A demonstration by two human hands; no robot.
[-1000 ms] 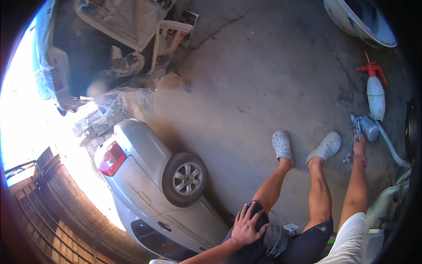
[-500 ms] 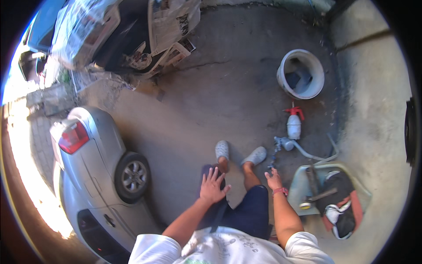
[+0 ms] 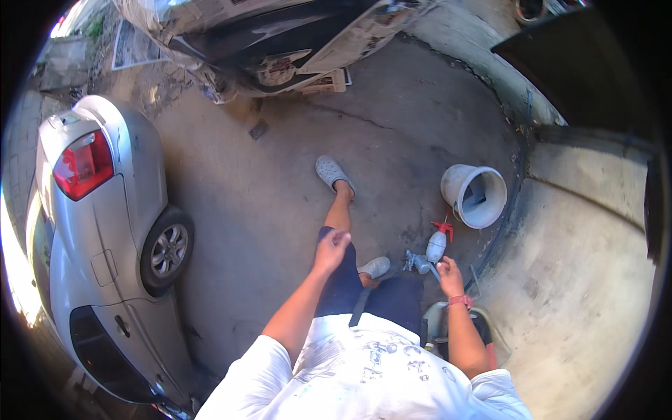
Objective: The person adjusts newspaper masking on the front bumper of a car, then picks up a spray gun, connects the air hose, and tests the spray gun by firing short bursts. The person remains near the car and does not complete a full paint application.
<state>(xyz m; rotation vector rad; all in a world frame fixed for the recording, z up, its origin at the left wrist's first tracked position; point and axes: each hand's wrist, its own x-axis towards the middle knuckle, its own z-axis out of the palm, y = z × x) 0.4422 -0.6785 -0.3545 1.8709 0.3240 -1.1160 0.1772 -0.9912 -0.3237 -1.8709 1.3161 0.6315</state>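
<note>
My left hand (image 3: 330,253) hangs over my left thigh with its fingers curled in, and nothing shows in it. To the right, my right hand (image 3: 449,277), with a red band at the wrist, has its fingers loosely bent and apart; I see nothing held. In the picture it lies just below a white spray bottle (image 3: 436,246) with a red pump head. A metal spray gun (image 3: 418,262) rests on the ground beside that bottle, and a pale tube runs close past my right fingers.
A white bucket (image 3: 458,187) with grey pieces inside stands by the wall (image 3: 560,280). A silver car (image 3: 112,252) is at my left. Ahead is a vehicle (image 3: 273,49) covered with newspaper and plastic. A pale tub (image 3: 500,339) sits partly behind my right arm.
I have stepped forward, my left foot now ahead. The left hand's spread fingers have curled in. The spray bottle, spray gun and tub now appear closer to my body.
</note>
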